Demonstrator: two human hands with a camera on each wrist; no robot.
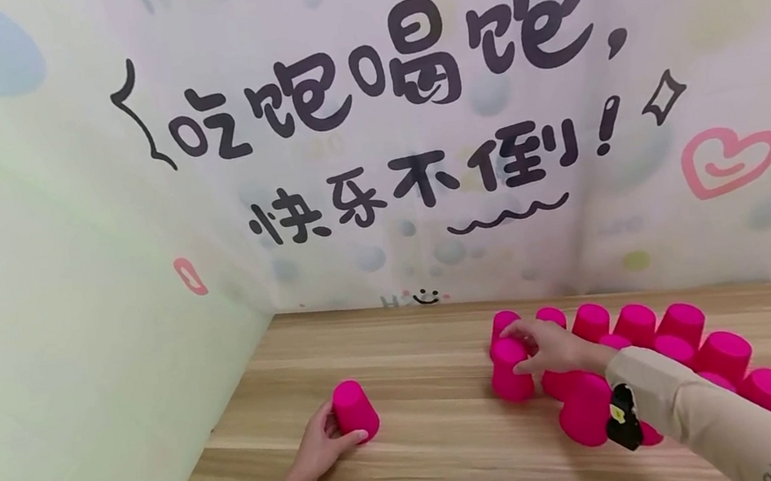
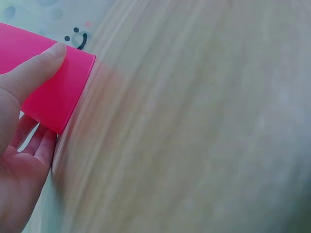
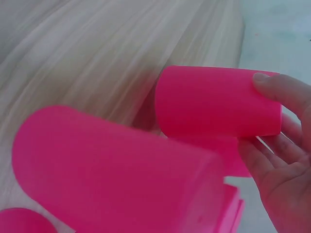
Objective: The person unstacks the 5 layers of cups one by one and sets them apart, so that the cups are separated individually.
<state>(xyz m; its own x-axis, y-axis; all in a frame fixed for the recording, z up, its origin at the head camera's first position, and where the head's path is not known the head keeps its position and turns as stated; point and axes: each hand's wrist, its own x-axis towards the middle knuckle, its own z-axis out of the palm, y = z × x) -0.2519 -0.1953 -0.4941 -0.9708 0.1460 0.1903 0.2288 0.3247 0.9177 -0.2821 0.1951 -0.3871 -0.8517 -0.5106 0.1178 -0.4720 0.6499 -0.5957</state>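
Note:
Near the table's left side my left hand (image 1: pixel 321 452) grips an upside-down pink cup (image 1: pixel 352 409), thumb on the near side and fingers around the far side. The left wrist view shows this cup (image 2: pixel 58 97) with its wide rim at the tabletop. My right hand (image 1: pixel 554 345) holds another inverted pink cup (image 1: pixel 512 377) by its narrow upper end, at the left of a group of cups. In the right wrist view the thumb and fingers lie on opposite sides of that cup (image 3: pixel 209 102). Whether its rim touches the table is unclear.
Several more inverted pink cups (image 1: pixel 723 357) stand in rows at the right, partly hidden by my right forearm. One cup (image 1: pixel 587 409) is right beside that wrist. The wood-grain table (image 1: pixel 446 462) meets a printed wall cloth (image 1: pixel 375 275) at the back and left.

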